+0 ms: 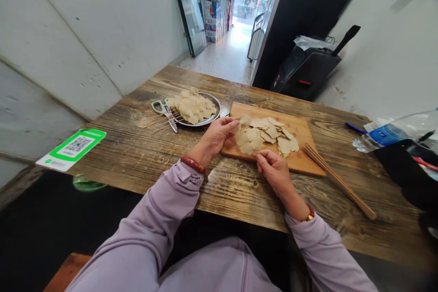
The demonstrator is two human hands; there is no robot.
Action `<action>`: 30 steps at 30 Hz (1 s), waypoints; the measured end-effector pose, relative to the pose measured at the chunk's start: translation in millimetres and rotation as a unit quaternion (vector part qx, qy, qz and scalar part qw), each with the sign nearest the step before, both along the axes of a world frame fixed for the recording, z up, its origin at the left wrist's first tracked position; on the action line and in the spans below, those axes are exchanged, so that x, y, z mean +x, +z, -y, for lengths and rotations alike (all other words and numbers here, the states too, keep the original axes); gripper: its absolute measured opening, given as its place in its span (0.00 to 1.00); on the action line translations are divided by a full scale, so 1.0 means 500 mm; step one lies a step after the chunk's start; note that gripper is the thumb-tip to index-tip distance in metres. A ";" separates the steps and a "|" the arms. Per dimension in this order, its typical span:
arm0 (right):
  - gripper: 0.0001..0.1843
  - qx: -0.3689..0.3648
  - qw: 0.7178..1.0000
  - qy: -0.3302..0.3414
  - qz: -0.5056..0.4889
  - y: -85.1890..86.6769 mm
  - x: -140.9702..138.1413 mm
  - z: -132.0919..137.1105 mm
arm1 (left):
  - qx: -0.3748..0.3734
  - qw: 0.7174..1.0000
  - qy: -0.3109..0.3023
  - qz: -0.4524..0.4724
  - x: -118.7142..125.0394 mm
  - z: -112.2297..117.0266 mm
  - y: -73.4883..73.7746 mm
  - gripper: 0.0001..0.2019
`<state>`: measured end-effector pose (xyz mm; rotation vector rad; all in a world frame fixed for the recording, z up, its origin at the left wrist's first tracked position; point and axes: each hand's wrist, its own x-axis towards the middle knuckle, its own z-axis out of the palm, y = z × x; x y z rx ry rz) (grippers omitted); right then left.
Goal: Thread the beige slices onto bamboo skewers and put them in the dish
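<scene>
My left hand point(219, 134) is closed in a pinch on a thin beige slice point(244, 120) at the left part of the wooden cutting board point(236, 149). Between my two hands a flat cluster of similar slices point(249, 140) hangs over the board's near edge. The fingers of my right hand point(272, 166) pinch what looks like the end of a thin skewer just below this cluster; most of the stick is hidden. Loose beige slices point(270, 130) lie spread on the board to the right. A bundle of bamboo skewers point(342, 182) rests across the board's right corner and the table.
Skewered slices point(193, 106) are piled on a round metal plate point(217, 102), sticks pointing left. Scissors with pale green handles point(169, 116) lie beside it. A QR-code card point(75, 148) sits at the table's left edge, a plastic bottle point(386, 136) at the right.
</scene>
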<state>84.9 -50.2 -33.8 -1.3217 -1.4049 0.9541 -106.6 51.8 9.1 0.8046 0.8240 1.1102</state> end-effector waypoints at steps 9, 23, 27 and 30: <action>0.17 0.001 1.000 -0.012 -0.023 -0.005 -0.052 0.005 | 0.014 0.997 0.043 0.056 0.003 0.010 0.010 0.18; 0.18 -0.016 0.999 -0.010 -0.030 0.004 -0.063 0.008 | -0.008 0.996 0.064 0.058 0.012 0.002 0.005 0.08; 0.16 0.018 1.000 -0.017 0.007 -0.001 -0.060 0.008 | -0.009 0.996 0.078 0.047 0.017 0.003 0.006 0.10; 0.15 0.044 0.998 -0.022 0.038 0.001 -0.059 0.008 | -0.005 0.996 0.080 0.039 0.020 0.001 0.003 0.11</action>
